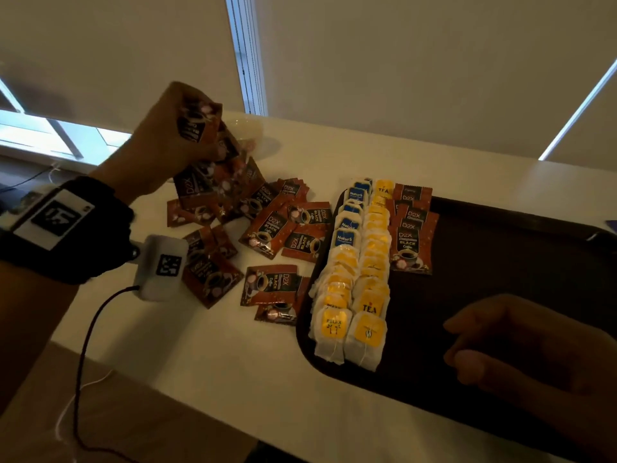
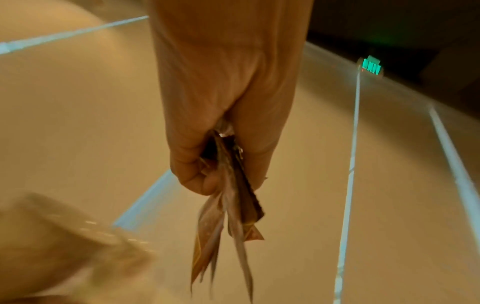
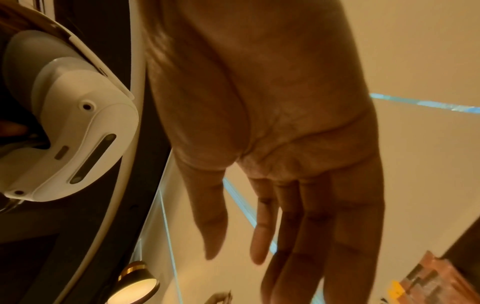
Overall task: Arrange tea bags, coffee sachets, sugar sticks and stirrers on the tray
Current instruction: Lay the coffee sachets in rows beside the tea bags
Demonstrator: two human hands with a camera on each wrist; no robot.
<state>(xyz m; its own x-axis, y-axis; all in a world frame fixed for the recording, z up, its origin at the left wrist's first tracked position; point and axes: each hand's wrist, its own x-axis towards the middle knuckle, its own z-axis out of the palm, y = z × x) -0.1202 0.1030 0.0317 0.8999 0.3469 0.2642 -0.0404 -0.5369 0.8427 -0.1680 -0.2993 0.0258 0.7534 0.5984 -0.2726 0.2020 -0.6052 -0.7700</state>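
Above the far left of the table [image 1: 253, 389], the left hand [image 1: 167, 142] is raised with its fingers clamped on a loose bunch of sachets [image 1: 213, 168], which hang from the fist in a ragged fan. The left wrist view shows them pinched only at their top edges, several splaying apart below the fingers [image 2: 192, 176]. That is the main risk: the grip is on a thin margin of slippery foil, so a quick swing toward the tray [image 1: 500, 295] could shed one or two, and they would likely drop back into the scattered pile [image 1: 267, 235] on the table, or onto the tray at odd angles.

The right hand [image 1: 534, 355] hovers low over the near right of the tray, fingers loosely apart and holding nothing. It seems ready to take sachets from the left, and a fumbled handover between the two is another likely place for a drop.

On the tray, two rows of tea bags [image 1: 357, 279] run from far to near along the left side. Just right of them, a short overlapped row of coffee [image 1: 412, 235] begins at the far end. Both are light and unsecured; a sleeve or falling sachet brushing them could push the rows askew. I see no sugar sticks or stirrers.
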